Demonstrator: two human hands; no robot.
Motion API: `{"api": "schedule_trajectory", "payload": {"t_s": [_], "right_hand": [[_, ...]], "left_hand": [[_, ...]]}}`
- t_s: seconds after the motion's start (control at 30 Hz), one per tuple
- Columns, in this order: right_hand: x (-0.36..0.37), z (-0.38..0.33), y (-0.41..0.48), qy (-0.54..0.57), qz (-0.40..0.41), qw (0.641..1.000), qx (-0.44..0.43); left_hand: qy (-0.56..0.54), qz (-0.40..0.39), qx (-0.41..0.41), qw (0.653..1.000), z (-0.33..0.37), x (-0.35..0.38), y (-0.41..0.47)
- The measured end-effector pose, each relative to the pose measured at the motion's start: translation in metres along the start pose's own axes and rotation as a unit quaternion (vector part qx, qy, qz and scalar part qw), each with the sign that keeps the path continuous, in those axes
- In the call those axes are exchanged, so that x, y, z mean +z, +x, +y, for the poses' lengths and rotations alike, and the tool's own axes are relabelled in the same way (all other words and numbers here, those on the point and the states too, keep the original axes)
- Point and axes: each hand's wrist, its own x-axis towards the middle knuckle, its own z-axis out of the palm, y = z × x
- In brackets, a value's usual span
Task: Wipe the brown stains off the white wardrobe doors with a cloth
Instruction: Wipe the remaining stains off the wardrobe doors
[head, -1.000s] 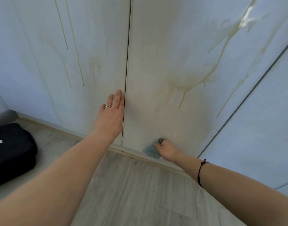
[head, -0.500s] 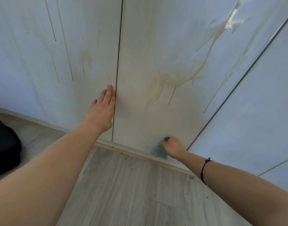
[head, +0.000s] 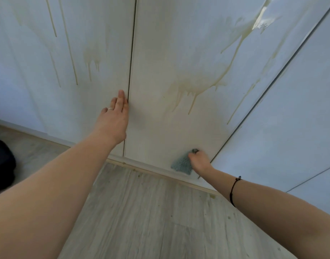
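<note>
Gripping a blue-grey cloth [head: 181,164], the right hand [head: 199,161] is held low against the middle door [head: 160,53], just above the plinth [head: 151,170]. Its fingers are curled round the cloth, which is pressed to the panel near the door's right edge. The left hand [head: 113,120] is laid flat on the left door [head: 39,62], fingers straight and together, beside the seam [head: 131,71] between the two doors. A ring [head: 110,108] is worn on one finger, and a dark cord bracelet [head: 234,191] on the right forearm.

Surface: white panels, viewed steeply from above. A brown stain [head: 190,86] with drips is noted on the middle door, above the cloth and apart from it, fed by a run from the upper right. Thin vertical runs [head: 67,43] and a small dripped patch are recorded on the left door. A third door [head: 291,109] stands at right. Floor [head: 141,212]: pale wood-grain boards, lightly specked.

The right fingertips are hidden by the hand itself. The door tops are cut off by the frame. A black object [head: 1,165] at the left edge is cut off and cannot be identified. Much of the floor is covered by both forearms.
</note>
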Motion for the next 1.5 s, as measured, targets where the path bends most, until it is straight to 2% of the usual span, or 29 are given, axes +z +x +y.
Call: {"api": "schedule_trajectory", "payload": {"t_s": [0.1, 0.2, 0.3, 0.4, 0.47, 0.5, 0.53, 0.6, 0.67, 0.7, 0.77, 0.83, 0.9, 1.0, 1.1, 1.17, 1.27, 1.33, 1.43, 1.5], "right_hand": [[-0.006, -0.048, -0.001, 0.13, 0.079, 0.984, -0.092], [-0.007, -0.083, -0.001, 0.242, 0.071, 0.955, -0.155], [0.008, -0.055, -0.003, 0.216, 0.019, 0.97, -0.106], [0.021, -0.018, -0.008, 0.104, -0.049, 0.993, -0.029], [0.02, -0.036, -0.007, 0.104, -0.05, 0.993, -0.035], [0.016, -0.056, -0.009, 0.125, -0.048, 0.989, -0.064], [0.011, -0.079, -0.01, 0.162, -0.045, 0.98, -0.11], [0.0, -0.127, -0.011, 0.272, -0.047, 0.94, -0.202], [-0.005, -0.156, -0.012, 0.377, -0.045, 0.896, -0.23], [-0.003, -0.159, -0.012, 0.388, -0.035, 0.892, -0.228], [0.01, -0.139, -0.012, 0.339, -0.03, 0.92, -0.192], [0.027, -0.104, -0.012, 0.285, -0.063, 0.95, -0.108], [0.034, -0.082, -0.012, 0.239, -0.075, 0.966, -0.061], [0.025, -0.11, -0.012, 0.234, -0.039, 0.962, -0.136], [-0.002, -0.177, -0.01, 0.349, -0.007, 0.907, -0.237], [-0.012, -0.201, -0.006, 0.403, 0.014, 0.877, -0.26], [0.016, -0.17, -0.005, 0.273, 0.076, 0.932, -0.225], [0.045, -0.131, -0.007, 0.192, 0.028, 0.964, -0.184], [0.052, -0.126, -0.015, 0.2, 0.014, 0.966, -0.165], [0.039, -0.162, -0.013, 0.257, 0.06, 0.945, -0.193]], "left_hand": [[0.002, 0.007, -0.003, 1.0, 0.005, 0.002, 0.002], [0.005, 0.012, -0.006, 1.0, 0.004, 0.003, 0.004], [-0.016, 0.008, 0.001, 1.0, 0.0, 0.003, 0.004], [-0.044, -0.003, 0.004, 0.999, -0.005, 0.003, 0.003], [-0.054, -0.003, 0.003, 0.999, -0.007, 0.004, 0.004], [-0.058, -0.005, 0.003, 0.998, -0.006, 0.005, 0.004], [-0.06, -0.006, 0.003, 0.998, -0.005, 0.007, 0.005], [-0.056, -0.001, 0.004, 0.998, -0.003, 0.01, 0.005], [-0.055, 0.001, 0.003, 0.999, -0.003, 0.011, 0.005], [-0.053, 0.003, 0.004, 0.999, -0.003, 0.01, 0.006], [-0.053, 0.004, 0.004, 0.999, -0.005, 0.008, 0.006], [-0.054, 0.0, 0.002, 0.999, -0.007, 0.006, 0.006], [-0.054, -0.007, 0.001, 0.999, -0.007, 0.007, 0.006], [-0.053, -0.012, -0.004, 0.999, -0.005, 0.011, 0.007], [-0.06, -0.007, -0.003, 0.998, -0.005, 0.015, 0.008], [-0.065, -0.009, 0.002, 0.998, -0.008, 0.013, 0.007], [-0.083, -0.009, 0.008, 0.996, -0.013, 0.007, 0.003], [-0.102, -0.026, 0.012, 0.994, -0.015, 0.004, 0.003], [-0.135, -0.048, 0.016, 0.989, -0.018, 0.002, 0.007], [-0.142, -0.048, 0.017, 0.989, -0.023, 0.004, 0.009]]}}
